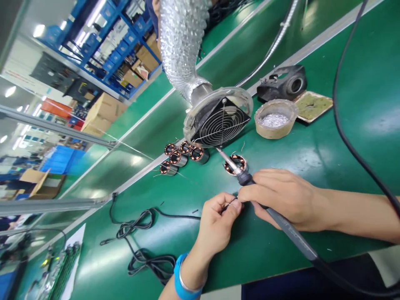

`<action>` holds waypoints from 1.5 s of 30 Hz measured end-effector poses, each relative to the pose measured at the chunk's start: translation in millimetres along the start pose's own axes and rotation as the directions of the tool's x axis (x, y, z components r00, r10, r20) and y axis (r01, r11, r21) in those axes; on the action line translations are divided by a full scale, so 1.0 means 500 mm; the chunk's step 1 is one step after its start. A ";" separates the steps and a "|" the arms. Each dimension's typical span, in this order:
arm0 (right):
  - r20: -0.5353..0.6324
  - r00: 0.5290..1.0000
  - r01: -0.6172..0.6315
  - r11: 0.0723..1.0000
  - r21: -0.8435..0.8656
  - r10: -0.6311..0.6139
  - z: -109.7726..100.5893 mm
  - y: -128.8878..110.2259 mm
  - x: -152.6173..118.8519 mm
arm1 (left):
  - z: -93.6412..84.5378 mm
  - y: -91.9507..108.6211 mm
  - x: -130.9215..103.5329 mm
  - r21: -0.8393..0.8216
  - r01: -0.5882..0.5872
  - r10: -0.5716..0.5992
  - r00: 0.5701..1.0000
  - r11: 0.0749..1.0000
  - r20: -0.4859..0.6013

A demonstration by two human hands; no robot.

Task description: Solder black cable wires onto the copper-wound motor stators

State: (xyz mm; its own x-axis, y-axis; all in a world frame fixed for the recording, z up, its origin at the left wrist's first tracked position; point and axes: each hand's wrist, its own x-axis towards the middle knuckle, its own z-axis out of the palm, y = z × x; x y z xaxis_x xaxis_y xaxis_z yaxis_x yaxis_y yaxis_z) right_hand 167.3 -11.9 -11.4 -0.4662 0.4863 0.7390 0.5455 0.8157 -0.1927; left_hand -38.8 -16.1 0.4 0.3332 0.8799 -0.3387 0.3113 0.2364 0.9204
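My right hand (284, 198) is closed around the dark handle of a soldering iron (292, 233), whose metal tip points up and left. Between the thumb and fingers of my left hand (217, 223) is the end of a black cable (184, 216). The fingertips of both hands meet there, and the fine detail of the cable end is hidden. Just beyond the iron's shaft stands a copper-wound motor stator (240, 160) with a loose wire. A group of several more stators (176, 158) stands farther left.
A fan with a round wire guard (223, 125) hangs on a silver foil duct (181, 46). A tub of solder scraps (276, 118), a sponge tray (314, 106) and a black iron holder (281, 83) stand at right. Bundled black cables (134, 227) and circuit boards (64, 271) lie left.
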 end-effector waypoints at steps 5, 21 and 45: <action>-0.022 1.000 -0.006 1.000 -0.014 0.006 -0.001 -0.002 0.000 | -0.010 -0.019 0.005 -0.067 -0.015 0.020 0.997 0.998 0.068; -0.033 0.999 -0.014 1.000 0.006 0.014 0.003 -0.002 0.000 | 0.010 -0.001 0.007 -0.120 0.078 -0.079 0.997 0.990 -0.001; -0.035 0.999 -0.012 0.999 0.042 0.014 0.005 0.000 -0.001 | 0.007 -0.016 0.003 -0.060 -0.016 0.015 1.000 0.998 -0.012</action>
State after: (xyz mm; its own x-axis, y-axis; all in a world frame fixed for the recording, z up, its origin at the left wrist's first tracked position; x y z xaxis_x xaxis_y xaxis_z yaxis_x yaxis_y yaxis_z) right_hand 165.8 -11.4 -13.1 -0.4343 0.4863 0.7582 0.5210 0.8223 -0.2289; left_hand -37.6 -18.3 -8.2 0.3271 0.8882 -0.3226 0.2523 0.2469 0.9356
